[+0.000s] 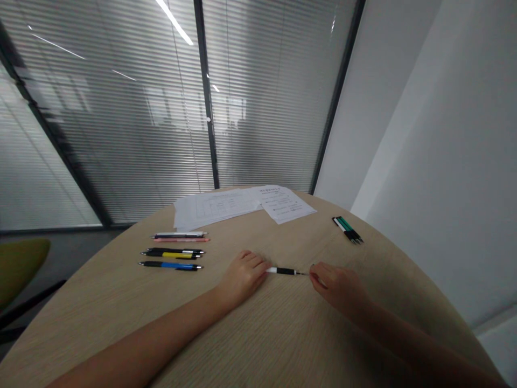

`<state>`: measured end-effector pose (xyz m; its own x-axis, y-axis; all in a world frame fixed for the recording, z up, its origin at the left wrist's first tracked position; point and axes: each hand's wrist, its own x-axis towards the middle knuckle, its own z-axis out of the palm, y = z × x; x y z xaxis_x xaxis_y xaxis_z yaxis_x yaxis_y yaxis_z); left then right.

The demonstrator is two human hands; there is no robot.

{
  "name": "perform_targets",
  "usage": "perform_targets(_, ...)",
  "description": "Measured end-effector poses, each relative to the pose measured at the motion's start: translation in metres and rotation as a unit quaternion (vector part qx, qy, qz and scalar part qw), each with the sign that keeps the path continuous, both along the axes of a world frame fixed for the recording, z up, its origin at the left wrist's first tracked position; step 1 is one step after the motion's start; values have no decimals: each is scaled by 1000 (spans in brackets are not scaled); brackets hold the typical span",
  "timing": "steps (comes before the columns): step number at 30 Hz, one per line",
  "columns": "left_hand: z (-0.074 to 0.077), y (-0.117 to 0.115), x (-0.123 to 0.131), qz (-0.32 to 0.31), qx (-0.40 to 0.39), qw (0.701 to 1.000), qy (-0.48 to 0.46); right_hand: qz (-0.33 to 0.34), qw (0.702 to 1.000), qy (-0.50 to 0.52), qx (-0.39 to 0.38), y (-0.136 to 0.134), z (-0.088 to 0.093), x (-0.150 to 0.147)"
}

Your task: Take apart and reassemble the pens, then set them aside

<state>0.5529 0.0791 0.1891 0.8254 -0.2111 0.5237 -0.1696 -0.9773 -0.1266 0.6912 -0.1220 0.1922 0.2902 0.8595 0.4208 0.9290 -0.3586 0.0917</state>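
Beige wood-grain tabletop (258,345) spreads beneath both hands. The left hand (244,275) is clamped on the white end of a black-and-white pen (286,271) lying between the hands. The right hand (333,283) curls its fingers at the thin tip; whether they grip it, I cannot tell. Beyond, leftward, lie a blue pen (173,265), a yellow pen (173,255) and a pink pen (181,240); rightward, a green-and-white pen bundle (348,229). Farther are printed papers (218,207), then blinds (266,108).

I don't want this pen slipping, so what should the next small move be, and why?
Probably firm up the grip of the left hand on the black-and-white pen: its slim end reaches toward the right hand, so a push or pull there might shift it. Whether that hand grips it is unclear.
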Motion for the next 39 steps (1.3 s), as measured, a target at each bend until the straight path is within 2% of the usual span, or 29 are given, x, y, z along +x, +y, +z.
perform_targets(4, -1, 0, 0, -13, 21, 999, -30, 7, 1000, 13, 3, 0, -2, -1)
perform_targets(8, -2, 0, 0, -24, 19, 998, -46, 25, 992, 122, 23, 1, -2, 1)
perform_targets(14, 2, -3, -1, -29, 17, 998, -49, 26, 964, 257, 63, 2, 8, -3)
perform_targets(16, 3, -4, -2, -32, 19, 998, -49, 18, 946, 318, 65, 2, 9, -5)
perform_targets(19, 4, -5, -2, -41, 22, 998, -50, 16, 901, 427, 76, 4, 7, -6)
perform_targets(22, 3, -5, -2, -50, 18, 997, -49, 25, 878, 468, 92, 5, 4, -8)
perform_targets(26, 1, -4, -2, -47, 13, 998, -40, 43, 894, 437, 88, 6, 3, -9)
perform_targets(29, 1, -4, -2, -43, 1, 998, -37, 47, 931, 351, 91, 4, 6, -3)
perform_targets(33, 1, -2, -3, -16, -33, 999, -25, 10, 973, 214, 85, 0, 10, 15)
perform_targets(36, 2, 1, -2, 18, -73, 997, -13, -20, 980, 191, 41, -2, 7, 26)
perform_targets(39, 1, 3, 0, 42, -93, 995, -2, -26, 975, 220, -7, 0, 2, 31)
